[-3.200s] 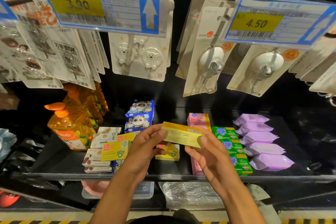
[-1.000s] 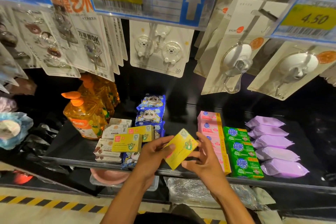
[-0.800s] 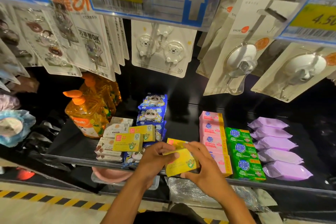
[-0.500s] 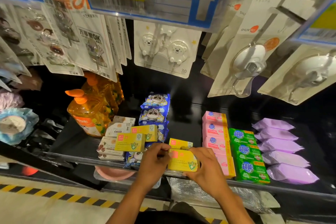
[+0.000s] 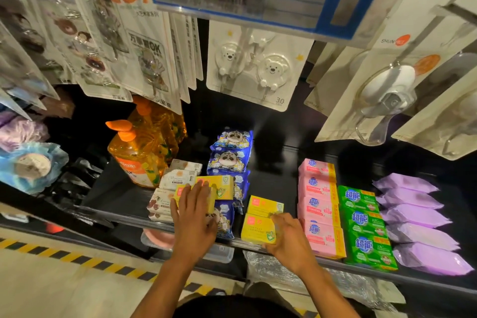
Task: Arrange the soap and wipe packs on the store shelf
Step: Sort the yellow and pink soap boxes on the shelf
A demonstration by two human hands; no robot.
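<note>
Soap box [image 5: 256, 230] now lies on the shelf [image 5: 273, 178] front. The right hand [image 5: 289, 237] touches its right end, hold too blurred to tell. The left hand [image 5: 193, 212] has let go, fingers flat on a stray yellow box [image 5: 179, 192], probably next.

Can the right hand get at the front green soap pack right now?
Likely yes: the right hand is close by; only flat pink packs lie between, and nothing covers the green pack.

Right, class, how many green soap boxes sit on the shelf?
3 green soap boxes, one column beside the pink soap boxes: back, middle, front. Others may be stacked underneath.
</note>
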